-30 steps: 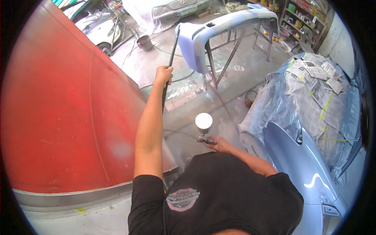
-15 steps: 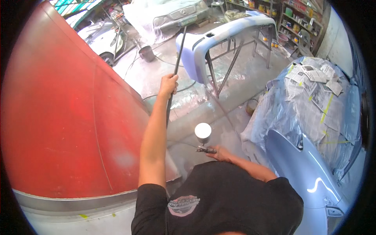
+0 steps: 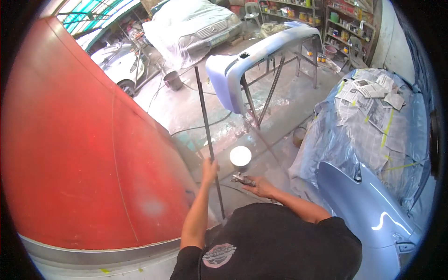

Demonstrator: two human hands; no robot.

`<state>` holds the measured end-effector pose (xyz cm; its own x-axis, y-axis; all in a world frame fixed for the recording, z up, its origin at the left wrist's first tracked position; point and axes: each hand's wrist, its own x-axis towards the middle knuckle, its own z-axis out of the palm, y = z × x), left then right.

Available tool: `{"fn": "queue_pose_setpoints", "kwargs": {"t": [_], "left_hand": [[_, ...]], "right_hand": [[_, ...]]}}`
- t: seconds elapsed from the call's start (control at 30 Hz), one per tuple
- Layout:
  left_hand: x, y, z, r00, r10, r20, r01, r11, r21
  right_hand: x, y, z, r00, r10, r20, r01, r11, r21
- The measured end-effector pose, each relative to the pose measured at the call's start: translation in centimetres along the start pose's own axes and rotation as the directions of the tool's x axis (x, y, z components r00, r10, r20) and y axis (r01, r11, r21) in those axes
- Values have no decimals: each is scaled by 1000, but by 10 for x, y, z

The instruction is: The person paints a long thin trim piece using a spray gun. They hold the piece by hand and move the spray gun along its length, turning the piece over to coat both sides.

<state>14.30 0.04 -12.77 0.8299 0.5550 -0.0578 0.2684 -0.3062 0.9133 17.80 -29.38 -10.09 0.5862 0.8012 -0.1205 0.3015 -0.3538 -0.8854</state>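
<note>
My left hand [image 3: 210, 171] is wrapped round a long, thin dark pole [image 3: 205, 114], which leans slightly, its top end standing out over the floor. In my right hand [image 3: 262, 186] is a spray gun [image 3: 243, 180] with a round, white-topped cup [image 3: 240, 156] above it. The spray gun is just right of the pole, and the two do not touch. Beyond both hands a car bumper [image 3: 261, 43] in pale lilac and white rests on a metal stand [image 3: 276, 84]. My fingers on the gun's trigger are too small to make out.
A large red panel [image 3: 79, 144] rises close on my left. To the right are a glossy blue fender [image 3: 357, 200] and a car covered in newspaper and plastic [image 3: 368, 107]. Farther back stand a sheeted car [image 3: 191, 28], a bucket [image 3: 173, 80] and shelves of cans [image 3: 347, 32]. A hose [image 3: 205, 125] crosses the floor.
My left hand has come down and nearer to me with the pole, whose top has swung left and lower. My right hand with the spray gun has barely moved.
</note>
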Motion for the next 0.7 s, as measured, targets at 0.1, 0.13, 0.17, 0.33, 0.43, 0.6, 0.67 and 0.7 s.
{"fn": "queue_pose_setpoints", "kwargs": {"t": [0.1, 0.13, 0.17, 0.33, 0.43, 0.6, 0.67, 0.7], "left_hand": [[-26, -40, 7, 998, -27, -57, 15, 980, -197], [-33, -52, 6, 999, -22, -39, 16, 988, -156], [-39, -63, 4, 1000, -18, -23, 15, 993, -114], [-67, -46, 8, 997, -41, -63, 32, 989, -142], [-75, -24, 3, 994, -99, -47, 94, 992, -86], [-72, -59, 5, 995, 30, -92, -41, 991, -123], [-74, -58, 7, 998, -24, -59, 16, 990, -143], [-76, -57, 8, 998, -55, -43, 48, 987, -153]], "right_hand": [[7, -16, 8, 999, -47, 22, 48, 998, -51], [8, -16, 11, 998, -53, 36, 55, 997, -60], [9, -16, 14, 997, -60, 49, 64, 996, -68], [14, -13, 22, 995, -29, 93, 43, 988, -147], [22, -10, 31, 993, -63, 99, 77, 986, -146], [28, -17, 36, 993, -17, 118, 36, 987, -155], [29, -8, 39, 992, -17, 123, 33, 991, -128], [29, -5, 39, 991, -20, 131, 37, 992, -123]]}}
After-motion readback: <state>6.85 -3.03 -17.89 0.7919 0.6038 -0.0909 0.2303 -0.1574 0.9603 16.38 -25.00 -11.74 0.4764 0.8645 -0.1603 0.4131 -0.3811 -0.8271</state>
